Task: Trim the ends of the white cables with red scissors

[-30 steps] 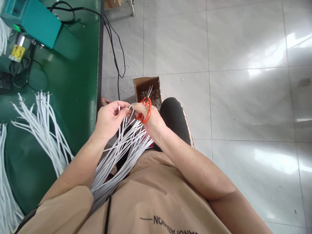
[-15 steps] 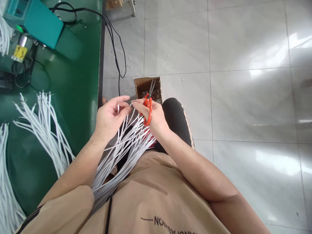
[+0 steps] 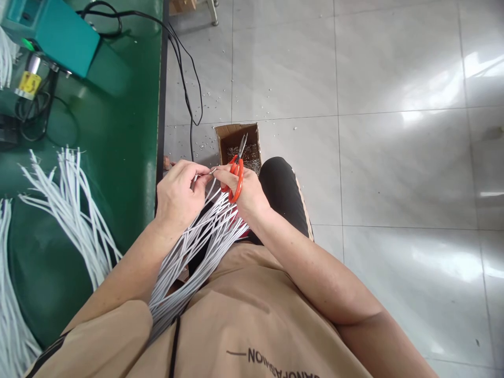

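- Scissors [image 3: 240, 181] with orange-red handles sit in the right hand [image 3: 249, 193], the loops lying across its fingers beside the base of the thumb; exactly which fingers pass through them is hidden.
- Their long axis runs away from the body, leaning slightly to the right; the blades point forward, over the open cardboard box [image 3: 221, 146] on the floor [image 3: 299, 168], and the tips stand a little apart.
- Wire end [image 3: 213, 171], thin and pale, lies between the two hands, right at the fingertips; its short visible length runs roughly crosswise, tilting up slightly toward the right.
- Left hand [image 3: 179, 193]: thumb and index finger are closed in a pinch on this wire end, the other fingers curled behind them.
- Right hand: thumb and index finger meet at the wire's tip, nearly touching the left fingertips; whether they press on it firmly I cannot tell. The scissors stay clear of the wire, blades beyond the knuckles.
- White wires [image 3: 197, 262] hang below both hands as a loose bundle across the lap, their long axis slanting from lower left up to the right, spreading and crossing near the fingers.
- Another wire bundle [image 3: 74, 202] lies on the green table [image 3: 122, 115], left of the left forearm, ends pointing forward.
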Action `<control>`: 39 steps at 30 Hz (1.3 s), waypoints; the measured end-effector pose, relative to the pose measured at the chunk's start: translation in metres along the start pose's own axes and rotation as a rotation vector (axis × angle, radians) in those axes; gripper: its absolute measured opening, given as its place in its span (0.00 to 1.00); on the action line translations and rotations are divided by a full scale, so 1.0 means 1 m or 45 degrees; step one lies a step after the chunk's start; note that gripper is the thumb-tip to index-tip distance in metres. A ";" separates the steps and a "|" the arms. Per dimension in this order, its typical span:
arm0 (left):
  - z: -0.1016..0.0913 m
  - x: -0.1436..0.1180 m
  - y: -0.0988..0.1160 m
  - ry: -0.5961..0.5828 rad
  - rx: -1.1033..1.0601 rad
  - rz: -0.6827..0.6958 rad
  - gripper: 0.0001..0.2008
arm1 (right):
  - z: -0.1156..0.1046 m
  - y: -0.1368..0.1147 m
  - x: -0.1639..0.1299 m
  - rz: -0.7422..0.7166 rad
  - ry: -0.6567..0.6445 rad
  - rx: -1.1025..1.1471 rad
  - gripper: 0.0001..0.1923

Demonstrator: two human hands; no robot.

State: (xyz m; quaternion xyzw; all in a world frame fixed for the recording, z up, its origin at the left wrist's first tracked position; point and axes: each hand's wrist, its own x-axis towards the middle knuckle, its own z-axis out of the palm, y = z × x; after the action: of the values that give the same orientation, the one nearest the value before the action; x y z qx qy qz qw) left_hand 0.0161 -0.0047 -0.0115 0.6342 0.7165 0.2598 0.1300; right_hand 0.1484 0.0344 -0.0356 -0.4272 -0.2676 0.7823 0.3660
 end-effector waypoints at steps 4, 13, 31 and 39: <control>0.000 0.002 -0.003 -0.055 -0.006 -0.112 0.03 | 0.006 0.008 0.004 -0.038 0.084 0.037 0.11; -0.002 0.007 -0.009 -0.073 -0.087 -0.159 0.04 | 0.013 0.012 0.003 -0.012 0.119 0.066 0.10; 0.001 0.009 -0.014 -0.130 -0.611 -0.457 0.07 | -0.022 0.005 0.002 -0.410 0.111 -1.310 0.15; 0.000 0.008 -0.008 -0.162 -0.523 -0.387 0.05 | -0.017 0.007 0.003 -0.580 0.031 -1.862 0.15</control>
State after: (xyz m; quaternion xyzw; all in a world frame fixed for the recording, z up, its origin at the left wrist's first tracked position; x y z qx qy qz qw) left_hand 0.0078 0.0022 -0.0146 0.4947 0.7261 0.3369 0.3384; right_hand 0.1600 0.0341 -0.0506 -0.5035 -0.7946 0.3067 0.1452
